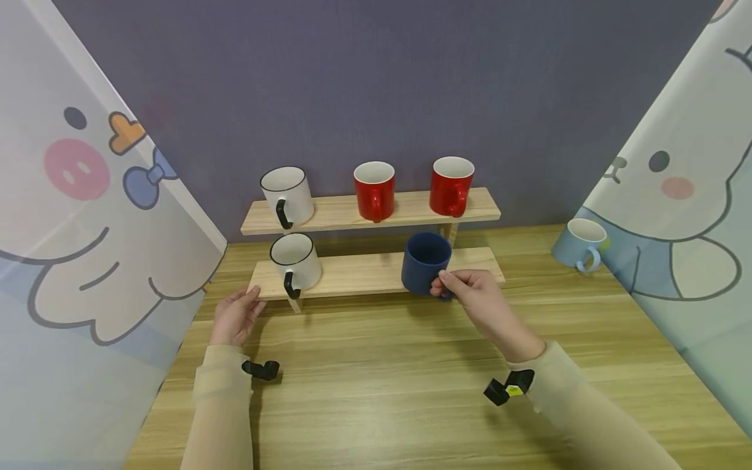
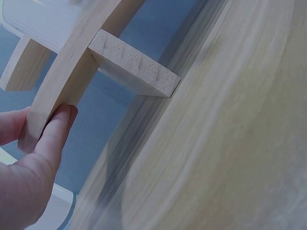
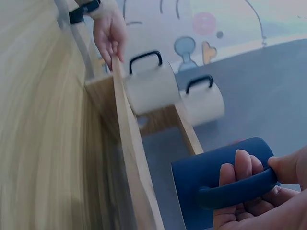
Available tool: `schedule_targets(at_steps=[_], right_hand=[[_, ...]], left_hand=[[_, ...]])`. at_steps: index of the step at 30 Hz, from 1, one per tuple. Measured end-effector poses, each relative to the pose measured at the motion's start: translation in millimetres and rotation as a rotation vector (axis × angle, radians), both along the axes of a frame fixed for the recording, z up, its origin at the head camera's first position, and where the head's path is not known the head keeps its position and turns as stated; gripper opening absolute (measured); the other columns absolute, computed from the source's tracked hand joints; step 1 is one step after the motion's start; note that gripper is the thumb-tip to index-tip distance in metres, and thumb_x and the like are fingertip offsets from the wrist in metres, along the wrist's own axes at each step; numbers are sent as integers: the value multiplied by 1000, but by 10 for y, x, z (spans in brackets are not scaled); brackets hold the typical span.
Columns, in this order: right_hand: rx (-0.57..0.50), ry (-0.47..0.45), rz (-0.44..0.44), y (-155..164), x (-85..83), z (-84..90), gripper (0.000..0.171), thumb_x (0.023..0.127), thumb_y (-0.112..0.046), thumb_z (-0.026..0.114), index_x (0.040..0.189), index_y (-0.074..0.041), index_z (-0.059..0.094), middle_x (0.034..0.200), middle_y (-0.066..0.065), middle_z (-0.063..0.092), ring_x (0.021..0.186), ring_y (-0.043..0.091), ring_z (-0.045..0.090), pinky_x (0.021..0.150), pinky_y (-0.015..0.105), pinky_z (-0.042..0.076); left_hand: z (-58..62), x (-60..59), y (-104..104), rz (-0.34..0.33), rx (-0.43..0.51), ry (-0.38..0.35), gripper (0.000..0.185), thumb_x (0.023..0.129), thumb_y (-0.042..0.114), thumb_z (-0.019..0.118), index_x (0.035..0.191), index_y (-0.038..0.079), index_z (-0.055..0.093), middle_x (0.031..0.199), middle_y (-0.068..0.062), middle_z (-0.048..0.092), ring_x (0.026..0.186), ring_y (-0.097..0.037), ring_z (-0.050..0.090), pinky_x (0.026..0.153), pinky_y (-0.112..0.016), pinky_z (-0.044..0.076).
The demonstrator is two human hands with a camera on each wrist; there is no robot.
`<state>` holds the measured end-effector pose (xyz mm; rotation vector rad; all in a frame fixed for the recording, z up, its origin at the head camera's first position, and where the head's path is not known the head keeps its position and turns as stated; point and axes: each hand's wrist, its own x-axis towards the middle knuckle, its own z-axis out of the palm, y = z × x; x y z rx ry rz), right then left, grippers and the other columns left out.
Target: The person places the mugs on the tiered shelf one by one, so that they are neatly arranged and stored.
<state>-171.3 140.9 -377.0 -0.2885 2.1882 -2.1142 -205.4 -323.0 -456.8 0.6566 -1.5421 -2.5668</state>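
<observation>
My right hand [image 1: 476, 297] grips the handle of a dark blue mug [image 1: 424, 261], fingers through the handle and thumb on top of it in the right wrist view. The mug is upright, close over the right part of the lower board of a two-tier wooden shelf [image 1: 358, 274]. At the lower board's left end, my left hand [image 1: 235, 316] pinches the board between thumb and fingers [image 2: 53, 136]. A white mug with a black rim and handle [image 1: 298, 264] stands on that board, near the left hand.
On the upper board [image 1: 329, 214] stand another white mug [image 1: 290, 196] and two red mugs, one in the middle [image 1: 376, 192] and one at the right [image 1: 449, 186]. A light blue mug [image 1: 576, 245] is on the table [image 1: 364, 391] at far right. Cartoon-printed panels flank both sides.
</observation>
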Motion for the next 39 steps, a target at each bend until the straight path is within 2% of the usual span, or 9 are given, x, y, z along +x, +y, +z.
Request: schedule_targets(at_steps=[4, 10, 20, 27, 31, 34, 39], right_hand=[[-8, -8, 9, -231, -28, -41, 31, 107, -11, 57, 101, 17, 69, 90, 15, 72, 90, 21, 69, 86, 28, 57], [-9, -14, -32, -626, -42, -88, 30, 107, -12, 58, 98, 13, 72, 89, 15, 73, 91, 22, 69, 85, 29, 57], [-41, 20, -150, -1079, -145, -155, 29, 106, -14, 61, 98, 10, 75, 93, 15, 74, 92, 25, 70, 90, 38, 58], [-63, 48, -220, -1246, -200, -278, 27, 106, -11, 61, 95, 9, 75, 92, 17, 73, 92, 29, 71, 90, 39, 60], [-51, 51, -246, -1275, -225, -301, 28, 106, -13, 61, 94, 8, 76, 90, 13, 73, 91, 26, 71, 89, 37, 60], [-54, 42, -245, -1280, -244, -302, 29, 105, -16, 62, 95, 7, 76, 90, 13, 73, 91, 26, 71, 90, 37, 59], [-54, 28, -220, -1303, -254, -303, 32, 105, -21, 63, 98, 8, 76, 94, 17, 74, 98, 29, 70, 95, 44, 56]], left_hand=[[1, -6, 7, 0, 8, 3, 41, 103, 3, 59, 139, -8, 42, 100, -5, 67, 91, -12, 69, 93, -23, 54], [10, -5, 10, -6, 3, -1, 61, 104, 5, 58, 153, -11, 26, 100, -6, 65, 91, -11, 68, 93, -21, 53], [21, -5, 6, -11, 17, 0, 64, 104, 5, 59, 155, -11, 23, 99, -6, 65, 89, -12, 69, 94, -22, 52], [10, -6, 1, -14, 7, 0, 62, 104, 5, 58, 154, -12, 25, 99, -6, 65, 88, -12, 69, 94, -21, 52], [2, -11, 1, -10, 3, 2, 61, 104, 5, 58, 154, -12, 25, 99, -6, 65, 88, -11, 69, 93, -21, 53], [8, -9, 6, -8, -1, 2, 61, 105, 5, 57, 154, -12, 25, 100, -5, 65, 89, -11, 68, 93, -20, 53], [20, -4, 15, -11, 3, -2, 62, 105, 5, 56, 155, -11, 23, 102, -5, 64, 90, -11, 68, 93, -20, 53]])
